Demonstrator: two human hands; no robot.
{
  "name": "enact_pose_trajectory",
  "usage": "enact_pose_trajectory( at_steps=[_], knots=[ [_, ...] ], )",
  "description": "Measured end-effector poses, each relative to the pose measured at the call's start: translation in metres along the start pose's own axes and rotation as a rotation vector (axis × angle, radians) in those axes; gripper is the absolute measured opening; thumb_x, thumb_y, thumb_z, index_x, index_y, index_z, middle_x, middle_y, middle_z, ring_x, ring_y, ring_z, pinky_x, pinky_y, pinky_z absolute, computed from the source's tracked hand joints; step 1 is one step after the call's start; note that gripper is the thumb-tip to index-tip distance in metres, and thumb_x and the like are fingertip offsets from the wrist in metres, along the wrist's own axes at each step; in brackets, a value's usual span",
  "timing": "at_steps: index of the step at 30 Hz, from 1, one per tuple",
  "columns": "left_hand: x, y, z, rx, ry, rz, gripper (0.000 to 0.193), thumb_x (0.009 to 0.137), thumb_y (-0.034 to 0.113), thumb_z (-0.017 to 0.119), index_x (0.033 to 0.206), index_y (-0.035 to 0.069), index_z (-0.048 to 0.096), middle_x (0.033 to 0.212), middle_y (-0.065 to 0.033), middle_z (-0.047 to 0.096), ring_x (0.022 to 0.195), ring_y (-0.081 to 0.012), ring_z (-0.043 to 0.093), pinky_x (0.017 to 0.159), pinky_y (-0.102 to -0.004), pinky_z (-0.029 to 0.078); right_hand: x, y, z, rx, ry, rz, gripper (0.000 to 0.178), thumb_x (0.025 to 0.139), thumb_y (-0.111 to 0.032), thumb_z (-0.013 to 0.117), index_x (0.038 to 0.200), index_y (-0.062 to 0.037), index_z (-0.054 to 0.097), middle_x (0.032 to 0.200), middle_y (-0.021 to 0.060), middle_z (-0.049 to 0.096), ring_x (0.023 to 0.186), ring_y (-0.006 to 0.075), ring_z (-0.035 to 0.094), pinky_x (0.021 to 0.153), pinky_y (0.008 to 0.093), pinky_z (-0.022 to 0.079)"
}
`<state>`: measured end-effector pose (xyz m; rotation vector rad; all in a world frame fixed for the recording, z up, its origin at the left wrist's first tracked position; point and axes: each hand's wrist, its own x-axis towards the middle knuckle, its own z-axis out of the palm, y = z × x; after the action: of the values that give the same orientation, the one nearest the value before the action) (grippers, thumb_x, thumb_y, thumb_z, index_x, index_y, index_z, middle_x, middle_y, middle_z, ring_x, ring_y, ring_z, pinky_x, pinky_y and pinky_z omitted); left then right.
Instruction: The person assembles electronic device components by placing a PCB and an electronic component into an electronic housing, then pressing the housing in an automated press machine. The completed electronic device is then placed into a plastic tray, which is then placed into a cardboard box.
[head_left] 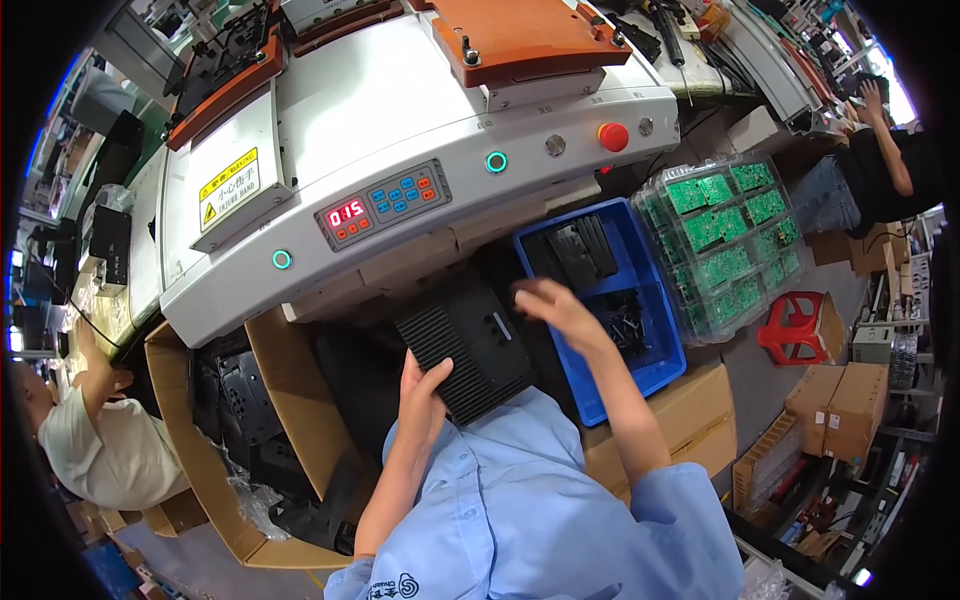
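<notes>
"So, in the head view, which step are we on?"
"Probably steadying this ribbed black housing (470, 350), just ahead of our blue shirt (540, 480); our left hand (422, 402) grasps its left edge. Our right hand (565, 312) hovers near its right edge, loosely curled; we can't tell whether it pinches anything."
"What does the next move call for?"
"A firm second grip, we'd judge. White machine (350, 100) ahead, cardboard box (290, 400) left; only a narrow gap before the blue bin (632, 265)."
</notes>
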<state>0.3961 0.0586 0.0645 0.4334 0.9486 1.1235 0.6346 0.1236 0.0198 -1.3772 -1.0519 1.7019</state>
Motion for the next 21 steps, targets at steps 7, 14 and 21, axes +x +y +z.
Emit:
enact_pose_trajectory(
  at_steps=[7, 14, 21],
  knots=[
    [0.006, -0.001, -0.01, -0.041, 0.022, -0.032, 0.043, 0.085, 0.001, 0.053, 0.127, 0.004, 0.041, 0.111, -0.0077, 0.056, 0.102, -0.0169, 0.057, 0.087, -0.0299, 0.048, 0.081, 0.068, -0.084, -1.362, 0.722, 0.196, 0.081, 0.07, -0.044, 0.073, 0.13, -0.0026, 0.039, 0.12, 0.0172, 0.047, 0.111, 0.0357, 0.048, 0.086, 0.0501, 0.041],
    [0.008, 0.002, -0.011, -0.063, 0.02, -0.069, 0.038, 0.084, 0.001, 0.054, 0.121, 0.003, 0.047, 0.108, -0.0073, 0.058, 0.098, -0.0165, 0.057, 0.086, -0.0294, 0.048, 0.067, 0.063, -0.097, -1.078, 0.753, -0.165, 0.048, 0.075, -0.019, 0.071, 0.117, -0.0044, 0.053, 0.105, 0.0179, 0.057, 0.095, 0.0379, 0.056, 0.08, 0.0358, 0.047],
    [0.023, 0.013, -0.02, -0.01, -0.044, -0.226, 0.031, 0.081, 0.003, 0.056, 0.112, 0.002, 0.053, 0.099, -0.0062, 0.06, 0.092, -0.0148, 0.059, 0.082, -0.0268, 0.048, -0.028, -0.064, -0.014, -0.882, 0.213, -0.699, 0.021, 0.071, 0.003, 0.053, 0.085, -0.0081, 0.064, 0.102, 0.0056, 0.066, 0.113, 0.0285, 0.053, 0.102, 0.0425, 0.035]
  ],
)
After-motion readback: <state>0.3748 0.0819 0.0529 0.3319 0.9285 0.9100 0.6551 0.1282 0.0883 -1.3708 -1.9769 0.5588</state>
